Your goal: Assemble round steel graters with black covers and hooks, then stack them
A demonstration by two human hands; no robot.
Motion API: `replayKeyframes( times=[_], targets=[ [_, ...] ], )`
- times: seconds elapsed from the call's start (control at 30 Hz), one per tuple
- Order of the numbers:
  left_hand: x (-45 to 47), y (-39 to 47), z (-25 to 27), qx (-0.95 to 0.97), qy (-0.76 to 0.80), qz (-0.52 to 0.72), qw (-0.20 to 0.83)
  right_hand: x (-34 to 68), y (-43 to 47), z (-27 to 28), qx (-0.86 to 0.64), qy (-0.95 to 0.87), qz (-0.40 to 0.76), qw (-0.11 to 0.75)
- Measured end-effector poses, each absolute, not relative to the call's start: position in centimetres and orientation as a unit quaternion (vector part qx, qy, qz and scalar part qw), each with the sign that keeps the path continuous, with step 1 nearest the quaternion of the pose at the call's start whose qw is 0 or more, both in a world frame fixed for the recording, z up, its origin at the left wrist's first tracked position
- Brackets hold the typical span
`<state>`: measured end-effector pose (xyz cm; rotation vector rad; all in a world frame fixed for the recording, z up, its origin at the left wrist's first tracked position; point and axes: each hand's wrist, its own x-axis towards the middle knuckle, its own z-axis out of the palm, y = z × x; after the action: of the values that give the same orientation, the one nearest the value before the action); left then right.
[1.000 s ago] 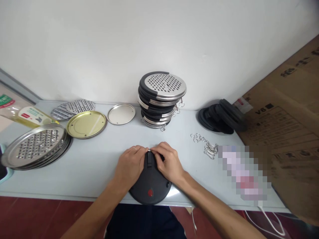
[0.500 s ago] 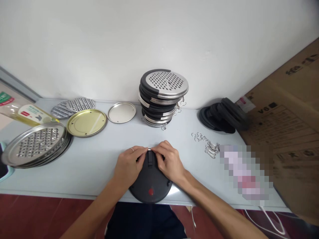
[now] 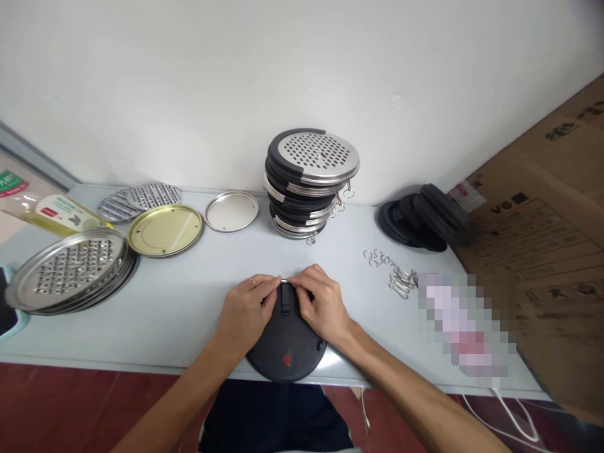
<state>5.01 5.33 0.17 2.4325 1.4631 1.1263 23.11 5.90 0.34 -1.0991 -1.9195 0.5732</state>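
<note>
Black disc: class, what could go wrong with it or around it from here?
The black disc lies at the table's front edge, so a pull might tip it off. Left hand and right hand pinch a tiny metal part; it might slip. The uneven grater stack could topple if knocked.

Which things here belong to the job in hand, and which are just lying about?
Likely in the job:
black disc, held by the left hand and right hand
black-edged stack
perforated plates
gold plate
pile of black parts
metal rings and clips

Likely just lying about:
bottle
cardboard box
</note>
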Motion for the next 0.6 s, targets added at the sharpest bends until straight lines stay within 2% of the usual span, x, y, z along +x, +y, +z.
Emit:
replayKeyframes(
  times=[0.6],
  targets=[
    [4.82, 5.62, 0.50, 0.855, 0.424, 0.298, -0.029, 23.26, 5.90, 0.26, -0.432, -0.786, 0.206, 0.390]
  ],
)
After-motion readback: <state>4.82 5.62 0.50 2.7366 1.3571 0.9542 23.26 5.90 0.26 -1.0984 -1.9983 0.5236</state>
